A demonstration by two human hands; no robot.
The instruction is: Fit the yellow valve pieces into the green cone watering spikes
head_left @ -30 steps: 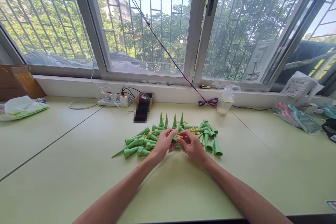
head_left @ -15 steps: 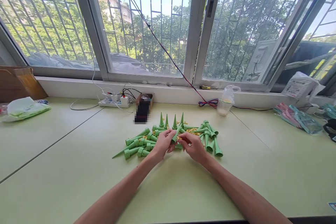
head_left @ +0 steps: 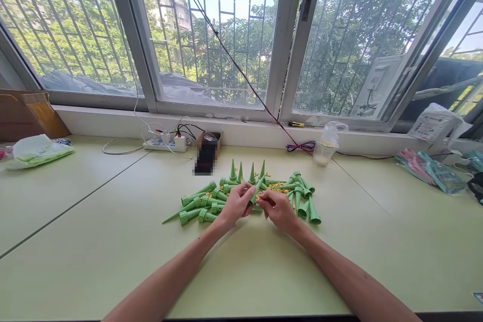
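Observation:
My left hand (head_left: pixel 236 204) is closed round a green cone spike (head_left: pixel 255 193) whose tip points up and to the right. My right hand (head_left: pixel 278 210) pinches a small yellow piece (head_left: pixel 261 197) right at the spike's open end. Both hands hover over a pile of green cone spikes (head_left: pixel 199 205) lying on the pale green table (head_left: pixel 113 241), with small yellow pieces (head_left: pixel 278 187) scattered among them. Three spikes (head_left: pixel 251 174) stand upright just behind my hands, and more green spikes (head_left: pixel 305 201) lie to the right.
A dark blurred object (head_left: pixel 206 157) and a white power strip (head_left: pixel 166 144) with cables sit by the windowsill. A plastic cup (head_left: pixel 323 147) stands at the back right. Bagged items (head_left: pixel 430 171) lie far right, a green-white bag (head_left: pixel 35 150) and a cardboard box (head_left: pixel 26 115) far left.
My hands have stayed over the pile, working the spike and the yellow piece together; the right fingers have closed in on the spike's end. The camera has tipped slightly.

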